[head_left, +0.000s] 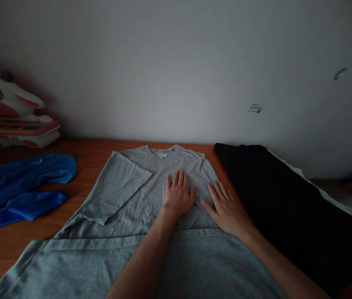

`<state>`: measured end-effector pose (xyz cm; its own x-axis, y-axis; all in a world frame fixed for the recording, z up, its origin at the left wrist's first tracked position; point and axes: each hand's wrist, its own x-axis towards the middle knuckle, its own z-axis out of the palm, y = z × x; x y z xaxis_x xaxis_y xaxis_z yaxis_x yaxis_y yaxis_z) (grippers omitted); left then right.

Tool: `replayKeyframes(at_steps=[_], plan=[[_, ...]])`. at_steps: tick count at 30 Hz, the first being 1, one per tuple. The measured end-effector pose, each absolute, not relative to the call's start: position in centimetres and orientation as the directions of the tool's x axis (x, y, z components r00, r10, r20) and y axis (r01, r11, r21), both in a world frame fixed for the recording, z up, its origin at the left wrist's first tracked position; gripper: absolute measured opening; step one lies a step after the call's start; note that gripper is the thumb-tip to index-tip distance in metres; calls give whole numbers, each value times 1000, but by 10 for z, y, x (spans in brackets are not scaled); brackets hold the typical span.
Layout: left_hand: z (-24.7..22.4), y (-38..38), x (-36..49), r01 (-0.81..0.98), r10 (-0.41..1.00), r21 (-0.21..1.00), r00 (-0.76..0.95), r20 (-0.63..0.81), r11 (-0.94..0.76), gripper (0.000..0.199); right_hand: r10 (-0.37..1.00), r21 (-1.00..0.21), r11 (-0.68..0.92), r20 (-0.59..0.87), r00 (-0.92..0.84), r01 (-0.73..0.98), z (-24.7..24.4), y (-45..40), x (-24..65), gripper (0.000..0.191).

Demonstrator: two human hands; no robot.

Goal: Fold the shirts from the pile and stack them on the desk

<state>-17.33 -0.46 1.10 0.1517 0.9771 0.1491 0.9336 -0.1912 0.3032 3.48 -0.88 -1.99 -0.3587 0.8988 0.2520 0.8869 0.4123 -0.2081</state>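
A grey short-sleeved T-shirt (135, 224) lies spread on the wooden table, its collar toward the wall. Its left sleeve is laid inward over the body, and a hem crosses the shirt below the sleeves. My left hand (178, 193) rests flat on the chest, near the middle, fingers stretched out toward the collar. To its right, my right hand (226, 207) lies palm down with fingers apart, on the right sleeve near the shirt's side edge. Part of the right sleeve is hidden under my hands.
Blue garments (39, 178) lie crumpled on the table (79, 166) at left. Behind them stands a white and red toy keyboard (17, 120). Dark cloth (266, 199) covers the right side, close to my right arm. A pale wall (163, 74) rises behind the table.
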Motion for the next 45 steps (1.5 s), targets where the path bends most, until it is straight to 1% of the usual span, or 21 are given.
replayKeyframes(at_steps=[2,4,5,7,9,11,13,14,19,21,23,27,29,33,35,37,38,40,43,45], plan=[[12,-5,-172,935,978,302,149,148,-188,66,899,-182,420,214,-381,889,-22,-20,41,83],[13,-6,-172,935,980,307,138,144,-176,66,910,-172,406,169,-380,897,-17,-17,43,84],[13,-6,-171,935,981,311,134,141,-172,66,918,-175,391,148,-368,904,-12,-12,43,80],[14,-6,-171,934,982,313,134,135,-170,65,924,-201,379,135,-357,903,-1,6,37,66],[14,-6,-170,935,981,309,137,136,-174,66,912,-242,404,181,-368,882,10,28,26,56],[14,-6,-170,937,980,302,137,141,-175,67,895,-270,431,245,-372,861,15,51,10,53],[13,-6,-170,938,980,298,137,146,-176,69,903,-262,411,249,-350,873,15,71,-6,55],[13,-7,-170,939,980,296,137,146,-176,69,919,-248,379,219,-329,892,14,79,-13,57],[13,-8,-170,941,981,289,142,132,-175,72,986,-151,166,-1,-168,975,4,100,-25,77],[14,-9,-170,943,982,283,143,125,-173,73,989,-133,135,-34,-141,982,2,103,-23,82],[14,-9,-170,947,982,274,141,124,-170,73,990,-126,129,-39,-135,984,3,105,-22,83],[13,-9,-170,946,981,271,145,127,-175,72,989,-90,149,11,-148,985,6,101,-23,73],[12,-8,-170,943,980,280,152,126,-182,69,985,-86,171,28,-169,982,6,94,-22,69],[10,-4,-171,931,979,315,144,142,-183,60,969,-173,244,67,-236,954,-1,69,-18,67],[13,0,-175,926,982,352,76,174,-134,59,958,-187,283,99,-269,941,-7,56,-16,67],[19,3,-181,921,977,388,-50,207,-35,54,948,-190,308,149,-282,932,-14,48,-15,66],[22,5,-185,917,971,398,-113,213,20,50,941,-206,317,188,-280,926,-17,45,-14,64],[29,6,-195,909,962,404,-196,190,106,40,918,-284,349,295,-265,893,-20,45,-12,60],[35,8,-206,904,971,406,-203,125,137,32,857,-428,437,464,-222,791,-17,49,-9,54],[36,10,-210,898,979,423,-176,101,118,27,823,-478,479,536,-187,736,-12,51,-7,49]])
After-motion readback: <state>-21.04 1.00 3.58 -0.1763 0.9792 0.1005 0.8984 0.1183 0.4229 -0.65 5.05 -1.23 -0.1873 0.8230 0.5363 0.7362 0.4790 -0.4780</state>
